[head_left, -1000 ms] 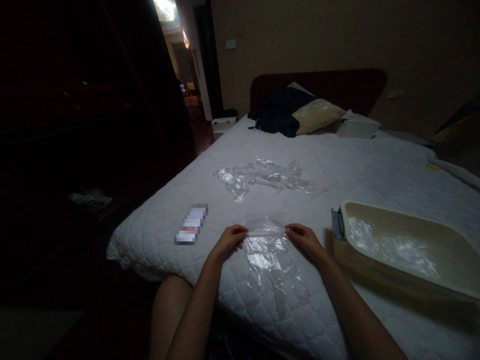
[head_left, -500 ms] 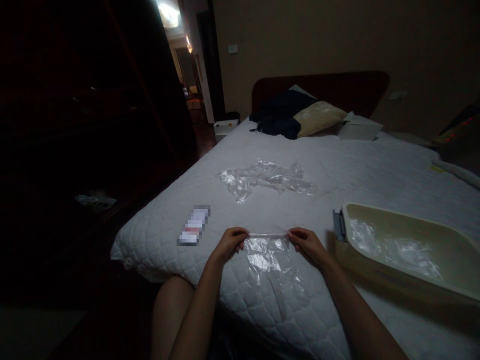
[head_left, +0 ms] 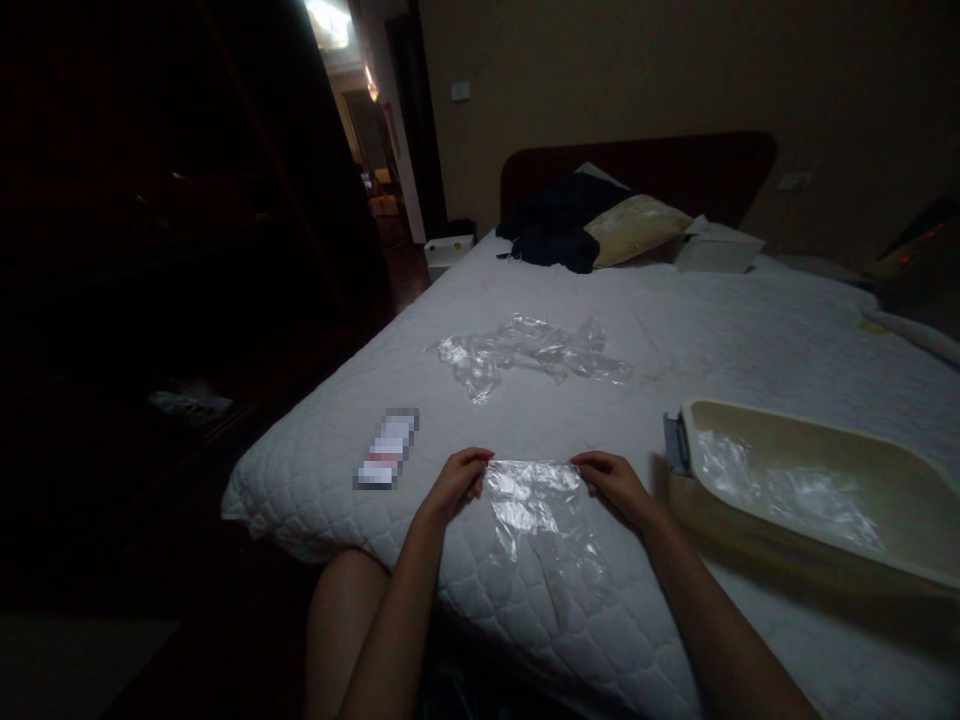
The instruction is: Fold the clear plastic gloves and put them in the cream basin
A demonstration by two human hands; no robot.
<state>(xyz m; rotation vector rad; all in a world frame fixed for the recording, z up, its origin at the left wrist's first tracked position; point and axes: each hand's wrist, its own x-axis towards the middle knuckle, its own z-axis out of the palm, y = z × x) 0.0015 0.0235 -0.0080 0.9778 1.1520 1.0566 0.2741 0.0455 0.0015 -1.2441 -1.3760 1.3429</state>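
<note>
A clear plastic bag [head_left: 536, 500] lies flat on the white quilted bed [head_left: 675, 330] right in front of me. My left hand [head_left: 457, 482] pinches its top left corner and my right hand [head_left: 616, 484] pinches its top right corner, so the top edge is stretched between them. Farther up the bed lies a crumpled pile of clear plastic bags [head_left: 529, 352].
A beige plastic tub [head_left: 810, 500] with more clear plastic inside sits at my right. A small blurred-out packet [head_left: 385, 449] lies to the left of my hands. Pillows and dark clothing [head_left: 559, 225] are at the headboard. The room to the left is dark.
The folded-over top flap of the bag has been brought down, and the bag now lies flatter on the quilt. Both hands stayed at its top corners.
</note>
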